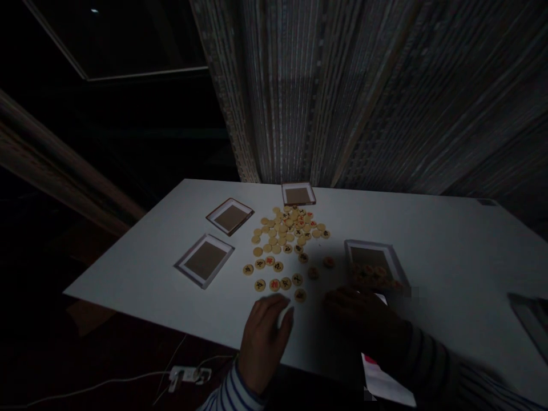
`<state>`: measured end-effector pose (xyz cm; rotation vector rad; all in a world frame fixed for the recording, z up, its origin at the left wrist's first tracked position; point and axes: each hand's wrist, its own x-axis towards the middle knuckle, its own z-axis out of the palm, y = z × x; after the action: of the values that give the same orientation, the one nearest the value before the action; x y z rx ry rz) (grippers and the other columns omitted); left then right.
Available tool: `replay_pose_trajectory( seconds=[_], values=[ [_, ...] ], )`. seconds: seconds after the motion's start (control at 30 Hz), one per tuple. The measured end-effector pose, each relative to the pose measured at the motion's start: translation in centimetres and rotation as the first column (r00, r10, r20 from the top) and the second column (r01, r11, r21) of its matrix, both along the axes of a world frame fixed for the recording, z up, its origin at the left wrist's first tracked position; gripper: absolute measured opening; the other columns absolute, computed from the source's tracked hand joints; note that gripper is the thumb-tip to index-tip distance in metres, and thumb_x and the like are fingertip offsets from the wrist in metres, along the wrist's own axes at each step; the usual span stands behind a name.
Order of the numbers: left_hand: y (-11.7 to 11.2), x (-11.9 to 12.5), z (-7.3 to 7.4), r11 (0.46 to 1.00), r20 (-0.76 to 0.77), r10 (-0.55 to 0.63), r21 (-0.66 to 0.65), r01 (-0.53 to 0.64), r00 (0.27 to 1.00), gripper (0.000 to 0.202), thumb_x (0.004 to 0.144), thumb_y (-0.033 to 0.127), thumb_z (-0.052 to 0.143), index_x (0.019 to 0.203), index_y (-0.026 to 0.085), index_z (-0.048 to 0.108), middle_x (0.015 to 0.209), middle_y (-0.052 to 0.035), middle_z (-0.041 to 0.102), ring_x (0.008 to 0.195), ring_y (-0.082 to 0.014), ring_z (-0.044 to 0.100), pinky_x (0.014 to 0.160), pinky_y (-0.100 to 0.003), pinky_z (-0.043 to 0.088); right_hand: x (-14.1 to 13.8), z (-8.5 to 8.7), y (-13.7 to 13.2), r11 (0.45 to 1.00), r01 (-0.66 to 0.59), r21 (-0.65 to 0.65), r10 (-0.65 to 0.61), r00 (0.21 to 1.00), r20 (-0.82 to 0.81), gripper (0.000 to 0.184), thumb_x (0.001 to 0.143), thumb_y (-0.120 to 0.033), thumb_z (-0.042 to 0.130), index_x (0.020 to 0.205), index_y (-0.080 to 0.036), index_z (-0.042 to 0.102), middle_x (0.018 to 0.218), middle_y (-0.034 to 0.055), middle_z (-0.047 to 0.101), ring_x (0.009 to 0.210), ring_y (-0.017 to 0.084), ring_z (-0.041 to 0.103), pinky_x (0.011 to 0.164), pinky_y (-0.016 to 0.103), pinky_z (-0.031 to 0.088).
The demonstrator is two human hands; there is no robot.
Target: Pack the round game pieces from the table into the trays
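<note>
- Bare left hand (262, 331), nearward of the heap of round tan wooden discs (282, 228); fingers loosely curved, thumb apart;
- Round black-marked wooden disc (300, 295), nearward of the heap; just right of the left hand, the nearer one; no long axis;
- Bare right hand (367, 318), shadowed, at the heap's near right; grip I cannot tell

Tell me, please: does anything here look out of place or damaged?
Nothing looks plainly damaged. Untidy, though: many round pieces lie scattered on the table, some overlapping, while others cluster at the right-hand tray.
</note>
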<state>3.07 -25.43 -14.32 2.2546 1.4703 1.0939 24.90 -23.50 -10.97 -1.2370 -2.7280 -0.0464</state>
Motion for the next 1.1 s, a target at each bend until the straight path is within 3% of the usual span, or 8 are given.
replay_pose_trajectory(
  seconds=[0.13, 0.3, 0.5, 0.6, 0.83, 1.1],
  values=[
    [1.7, -1.1, 0.9, 0.999, -0.112, 0.032, 0.043, -0.027, 0.993, 0.026, 0.083, 0.021, 0.051, 0.109, 0.02, 0.055, 0.107, -0.0093, 0.061, 0.1, -0.0219, 0.055, 0.084, -0.04, 0.049, 0.9, 1.2, 2.4, 0.998, 0.026, -0.053, -0.023, 0.998, 0.063, 0.014, 0.078, -0.012, 0.048, 0.08, -0.017, 0.06, 0.081, 0.0047, 0.064, 0.075, 0.017, 0.058, 0.069, 0.033, 0.041],
    [3.9, -0.9, 1.8, 0.998, -0.318, 0.015, 0.063, 0.005, 0.948, 0.032, 0.084, 0.025, 0.049, 0.114, 0.017, 0.053, 0.119, -0.012, 0.056, 0.109, -0.0262, 0.05, 0.088, -0.045, 0.046, 0.9, 2.7, 5.8, 0.995, 0.042, -0.095, -0.026, 0.987, 0.161, 0.019, 0.081, -0.015, 0.045, 0.09, -0.016, 0.062, 0.095, 0.0089, 0.065, 0.081, 0.018, 0.06, 0.069, 0.032, 0.044],
    [6.9, -1.0, 3.2, 0.996, -0.391, -0.062, 0.036, 0.082, 0.918, 0.033, 0.086, 0.029, 0.045, 0.115, 0.016, 0.052, 0.121, -0.013, 0.055, 0.112, -0.0255, 0.05, 0.091, -0.044, 0.045, 0.0, 3.8, 10.9, 0.944, 0.233, -0.233, -0.158, 0.941, 0.299, 0.026, 0.081, -0.021, 0.046, 0.104, -0.016, 0.058, 0.108, 0.0111, 0.062, 0.093, 0.023, 0.059, 0.071, 0.034, 0.045],
    [9.4, -1.1, 3.8, 0.993, -0.404, -0.088, 0.035, 0.112, 0.911, 0.034, 0.085, 0.026, 0.043, 0.117, 0.015, 0.05, 0.121, -0.0137, 0.055, 0.11, -0.0243, 0.052, 0.091, -0.042, 0.045, -0.1, 3.6, 13.9, 0.926, 0.284, -0.248, -0.203, 0.93, 0.308, 0.029, 0.082, -0.021, 0.042, 0.107, -0.016, 0.057, 0.112, 0.0112, 0.06, 0.1, 0.023, 0.056, 0.074, 0.033, 0.044],
    [15.3, 0.3, 4.4, 0.99, -0.44, -0.139, -0.034, 0.138, 0.887, 0.029, 0.082, 0.021, 0.046, 0.111, 0.016, 0.052, 0.116, -0.0133, 0.057, 0.103, -0.023, 0.055, 0.086, -0.038, 0.045, -0.7, 2.3, 18.6, 0.926, 0.334, -0.178, -0.313, 0.94, 0.134, 0.039, 0.083, -0.024, 0.039, 0.118, -0.013, 0.053, 0.118, 0.0119, 0.056, 0.106, 0.021, 0.052, 0.087, 0.031, 0.039],
    [17.9, 1.8, 4.3, 0.993, -0.527, -0.118, -0.086, 0.085, 0.842, 0.016, 0.083, 0.016, 0.044, 0.084, 0.017, 0.06, 0.09, -0.0099, 0.063, 0.083, -0.0217, 0.057, 0.071, -0.033, 0.045, -0.9, 1.7, 20.3, 0.936, 0.293, -0.195, -0.264, 0.951, 0.162, 0.036, 0.082, -0.024, 0.039, 0.111, -0.017, 0.058, 0.111, 0.0121, 0.059, 0.1, 0.022, 0.055, 0.082, 0.031, 0.04]
  ],
)
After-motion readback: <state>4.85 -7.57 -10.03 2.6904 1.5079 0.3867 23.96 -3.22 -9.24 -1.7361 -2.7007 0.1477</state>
